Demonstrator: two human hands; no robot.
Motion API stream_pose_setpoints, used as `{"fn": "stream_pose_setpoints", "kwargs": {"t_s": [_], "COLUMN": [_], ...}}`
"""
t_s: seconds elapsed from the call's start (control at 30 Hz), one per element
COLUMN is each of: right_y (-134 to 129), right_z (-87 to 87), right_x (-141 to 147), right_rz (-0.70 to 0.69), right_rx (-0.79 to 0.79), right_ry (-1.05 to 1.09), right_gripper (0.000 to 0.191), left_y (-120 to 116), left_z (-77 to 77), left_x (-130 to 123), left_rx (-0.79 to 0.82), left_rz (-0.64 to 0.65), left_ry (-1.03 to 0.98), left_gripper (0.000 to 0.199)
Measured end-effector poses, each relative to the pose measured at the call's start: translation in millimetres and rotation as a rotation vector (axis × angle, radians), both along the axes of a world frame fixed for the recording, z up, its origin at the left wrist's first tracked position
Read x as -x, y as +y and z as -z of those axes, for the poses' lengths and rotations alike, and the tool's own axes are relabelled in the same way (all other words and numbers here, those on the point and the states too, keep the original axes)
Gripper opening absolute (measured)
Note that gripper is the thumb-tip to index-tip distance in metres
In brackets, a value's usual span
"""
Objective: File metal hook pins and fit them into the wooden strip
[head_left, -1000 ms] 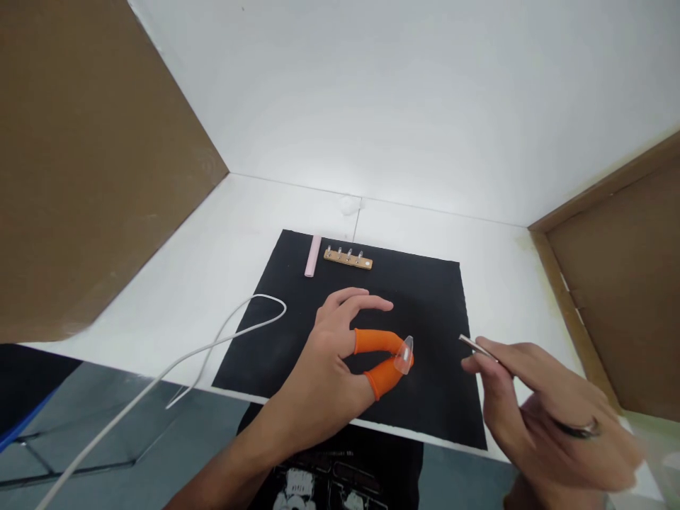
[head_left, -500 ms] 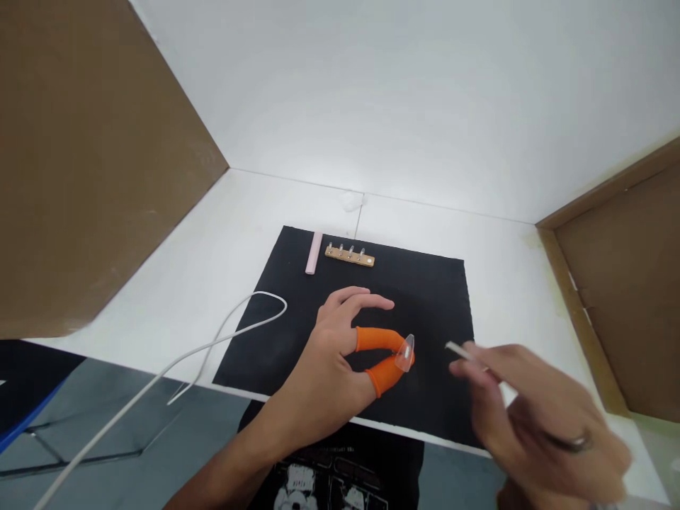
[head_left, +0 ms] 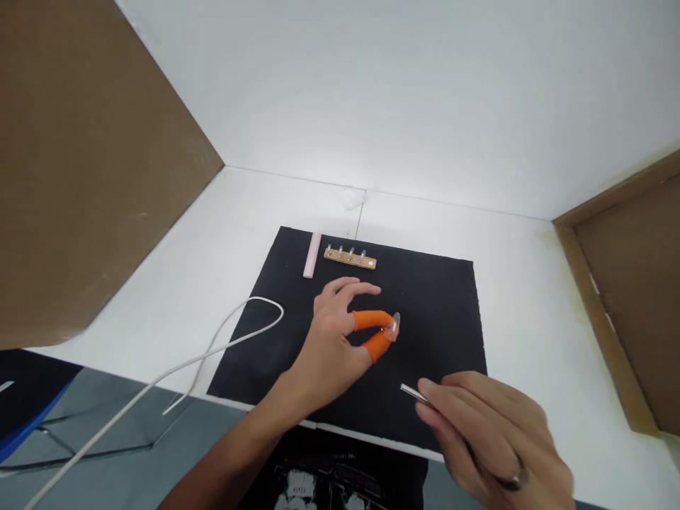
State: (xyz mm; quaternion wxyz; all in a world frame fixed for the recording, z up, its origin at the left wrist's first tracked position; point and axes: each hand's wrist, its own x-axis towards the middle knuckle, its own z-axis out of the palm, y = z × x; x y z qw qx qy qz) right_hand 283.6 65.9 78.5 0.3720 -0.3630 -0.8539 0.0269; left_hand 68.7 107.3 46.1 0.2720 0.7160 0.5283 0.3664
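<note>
Orange finger cots cover the thumb and forefinger of our left hand [head_left: 340, 333], which pinch a clear nail tip [head_left: 394, 325] above the black mat [head_left: 440, 319] on the bench [head_left: 531, 312]. Our right hand [head_left: 489, 432] is closed around a thin metal tool [head_left: 414, 393], well apart from the tip; we judge it best to keep the pinch steady and bring the tool in slowly.

We see a white tabletop [head_left: 223, 248] filling the middle of the frame, meeting a white wall along a seam in the upper half. A square black mat [head_left: 435, 312] lies flat on it at the centre, its near edge close to the table's front edge. A thin white cable [head_left: 212, 347] loops onto the table from the lower left, its bend resting on the mat's left edge. On the mat, near its far edge, a short pale pink stick [head_left: 312, 255] lies just left of a small wooden strip [head_left: 350, 259] carrying four small clear pieces in a row.
</note>
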Motion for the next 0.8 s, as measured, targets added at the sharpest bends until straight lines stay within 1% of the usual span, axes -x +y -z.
{"fn": "stream_pose_setpoints", "kwargs": {"t_s": [0.03,0.07,0.17,0.27,0.33,0.43,0.53,0.8], "right_y": [2.4,6.0,21.9,35.7,40.4,42.7,43.5,42.9], "right_z": [6.7,14.8,44.4,71.8,84.6,94.7,98.5,110.6], "right_x": [1.1,0.5,-9.6,-22.9,-27.9,-28.3,-25.4,-30.1], "right_rz": [-0.012,-0.003,0.074,0.144,0.161,0.143,0.125,0.169], "right_rx": [-0.001,0.009,0.056,0.120,0.159,0.217,0.263,0.365], "right_ry": [0.005,0.015,0.053,0.078,0.093,0.108,0.138,0.200], "right_gripper": [0.022,0.024,0.029,0.028,0.028,0.027,0.025,0.022], "left_y": [8.5,17.9,47.5,72.4,84.3,95.8,102.4,111.6], "left_z": [8.7,17.5,40.9,55.8,61.4,66.5,70.6,79.2], "left_x": [0.4,0.9,1.0,-1.9,-5.4,-11.4,-16.2,-19.8], "left_rx": [-0.042,-0.057,-0.067,-0.070,-0.076,-0.085,-0.089,-0.100], "left_rz": [-0.028,-0.045,-0.084,-0.099,-0.090,-0.084,-0.085,-0.104], "left_ry": [0.072,0.100,0.170,0.244,0.283,0.332,0.377,0.449], "left_gripper": [0.006,0.005,0.008,0.008,0.008,0.014,0.018,0.018]}}
